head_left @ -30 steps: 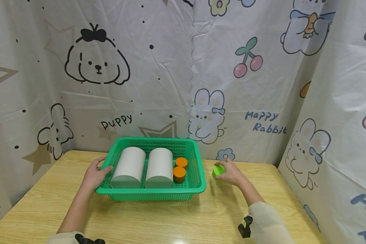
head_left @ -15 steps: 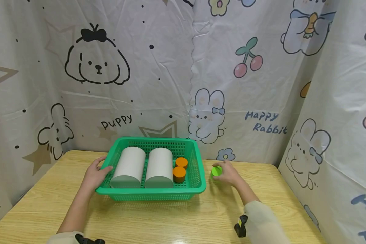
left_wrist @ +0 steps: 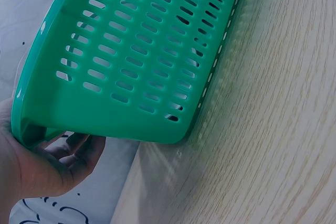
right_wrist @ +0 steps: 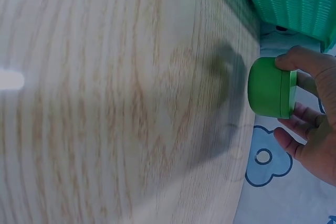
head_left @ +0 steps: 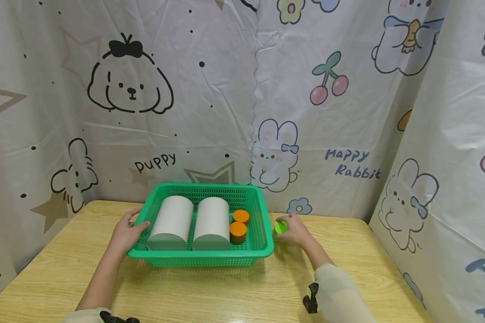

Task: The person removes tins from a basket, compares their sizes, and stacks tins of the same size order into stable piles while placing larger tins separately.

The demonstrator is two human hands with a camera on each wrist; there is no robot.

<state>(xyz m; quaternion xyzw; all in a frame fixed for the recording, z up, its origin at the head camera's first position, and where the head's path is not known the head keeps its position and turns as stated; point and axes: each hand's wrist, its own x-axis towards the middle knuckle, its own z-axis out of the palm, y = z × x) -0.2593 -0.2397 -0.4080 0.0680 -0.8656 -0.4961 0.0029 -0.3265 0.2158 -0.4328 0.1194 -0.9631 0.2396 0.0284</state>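
My left hand (head_left: 125, 233) holds the left rim of a green slotted plastic basket (head_left: 202, 254), thumb over the rim and fingers beneath it in the left wrist view. To the basket's right, my right hand (head_left: 298, 231) pinches a small round bright-green lidded container (right_wrist: 266, 87) between thumb and fingers. A shadow lies on the table apart from that container, so it appears raised. Inside the basket, two large white cylinders (head_left: 173, 219) lie side by side. Two small orange round containers (head_left: 238, 232) stand at their right.
The light wood table (head_left: 194, 291) carries the basket near its back edge. A printed cloth curtain (head_left: 210, 89) hangs behind and along both sides, close to the table's back edge.
My right hand has moved left toward the basket with the green container in its grasp. The left hand and basket keep their place; the head view has shifted very slightly.
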